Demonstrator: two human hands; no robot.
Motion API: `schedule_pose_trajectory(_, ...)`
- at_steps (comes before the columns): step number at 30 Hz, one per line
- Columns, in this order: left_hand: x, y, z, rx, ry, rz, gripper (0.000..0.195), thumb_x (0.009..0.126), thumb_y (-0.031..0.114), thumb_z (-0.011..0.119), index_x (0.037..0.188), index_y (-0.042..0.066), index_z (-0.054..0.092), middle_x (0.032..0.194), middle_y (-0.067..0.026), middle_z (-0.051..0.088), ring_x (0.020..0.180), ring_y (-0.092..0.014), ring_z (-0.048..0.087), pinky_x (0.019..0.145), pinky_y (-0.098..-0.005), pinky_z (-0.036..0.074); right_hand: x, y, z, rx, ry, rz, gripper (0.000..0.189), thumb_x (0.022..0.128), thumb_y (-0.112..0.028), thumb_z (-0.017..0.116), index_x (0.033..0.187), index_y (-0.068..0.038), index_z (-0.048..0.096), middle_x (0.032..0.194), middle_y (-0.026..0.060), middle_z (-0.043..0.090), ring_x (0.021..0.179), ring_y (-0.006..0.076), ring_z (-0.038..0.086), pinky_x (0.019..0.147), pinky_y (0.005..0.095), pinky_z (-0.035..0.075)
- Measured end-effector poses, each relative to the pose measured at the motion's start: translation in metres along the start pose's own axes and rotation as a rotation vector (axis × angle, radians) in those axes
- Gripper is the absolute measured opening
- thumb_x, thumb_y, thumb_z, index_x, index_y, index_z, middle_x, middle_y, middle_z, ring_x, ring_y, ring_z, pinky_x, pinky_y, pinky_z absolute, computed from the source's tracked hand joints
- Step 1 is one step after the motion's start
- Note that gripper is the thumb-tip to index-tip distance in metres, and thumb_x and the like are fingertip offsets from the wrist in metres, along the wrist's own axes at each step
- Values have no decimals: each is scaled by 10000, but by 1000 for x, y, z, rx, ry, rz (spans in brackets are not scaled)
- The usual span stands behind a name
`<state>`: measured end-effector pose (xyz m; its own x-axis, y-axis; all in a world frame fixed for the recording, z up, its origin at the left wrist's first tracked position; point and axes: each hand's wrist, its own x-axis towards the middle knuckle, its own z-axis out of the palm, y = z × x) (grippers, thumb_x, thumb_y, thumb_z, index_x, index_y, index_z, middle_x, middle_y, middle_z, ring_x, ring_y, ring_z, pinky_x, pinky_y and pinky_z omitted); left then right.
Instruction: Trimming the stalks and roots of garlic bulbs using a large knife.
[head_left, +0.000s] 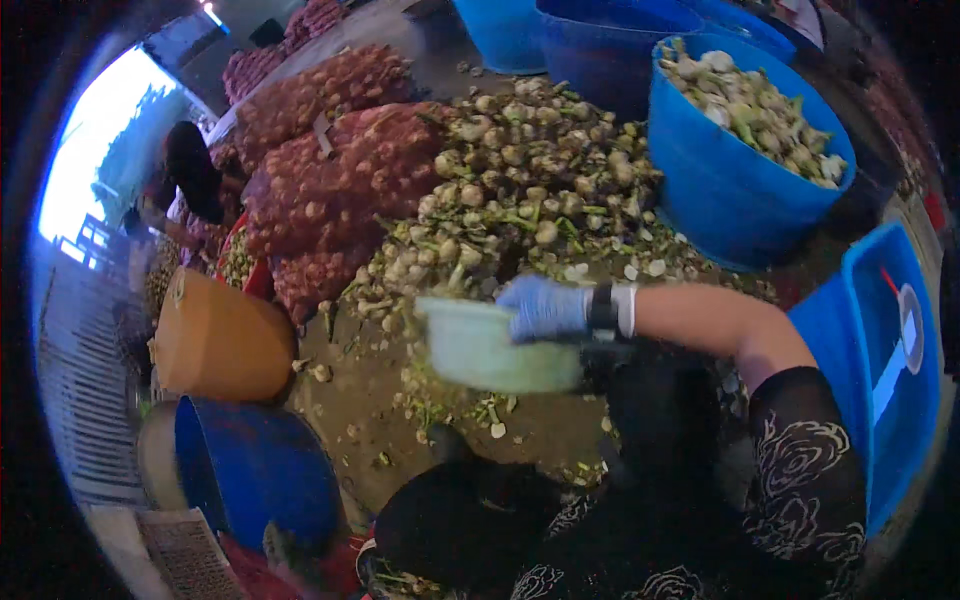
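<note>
My right hand (546, 307), in a blue glove with a dark band at the wrist, grips the rim of a pale green plastic basin (499, 352). The basin is blurred and tilted above the floor, just in front of a large heap of garlic bulbs (517, 172). What the basin holds inside cannot be made out. My left hand is out of view. Cut stems and garlic scraps (491, 412) lie on the floor below the basin. To the right of the heap stands a blue tub (720, 187) filled with garlic bulbs (750, 112).
Red mesh sacks of garlic (345, 180) lie left of the heap. An orange tub (225, 337) and a blue tub (270, 465) stand at the left. More blue tubs (600, 52) are behind. A rectangular blue container (892, 420) is at the right. Another person (191, 172) is at the far left.
</note>
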<state>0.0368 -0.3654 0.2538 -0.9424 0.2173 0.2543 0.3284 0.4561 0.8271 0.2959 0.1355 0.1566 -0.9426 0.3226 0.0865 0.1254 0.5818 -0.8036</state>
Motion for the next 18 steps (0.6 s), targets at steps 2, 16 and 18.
schedule_pose_trajectory(2, 6, -6, 26, 107, -127, 148, 322, 752, 102, 654, 1057, 25, 587, 858, -44, 585, 714, -139, 544, 647, -287, 467, -9, 14, 39, 46, -212, 11, 366, 643, -279, 678, 924, -49, 634, 812, 151, 642, 767, 289, 621, 687, 406, 476)
schedule_pose_trajectory(16, 110, 71, 415, 454, -994, 597, 608, 760, 164, 720, 1294, 45, 454, 1233, -180, 525, 1095, -316, 540, 863, -404, 487, -65, 236, 39, -390, -189, 586, 336, 703, -324, 624, 840, -17, 635, 757, 183, 621, 703, 337, 618, 633, 438, 485)
schedule_pose_trajectory(18, 107, 71, 483, 498, -885, 894, 703, 720, 199, 731, 1334, 78, 410, 1257, -196, 492, 1164, -364, 471, 945, -468, 419, -100, 266, 62, -576, -116, 539, 283, 685, -297, 615, 770, -28, 633, 697, 184, 605, 665, 349, 613, 610, 452, 483)
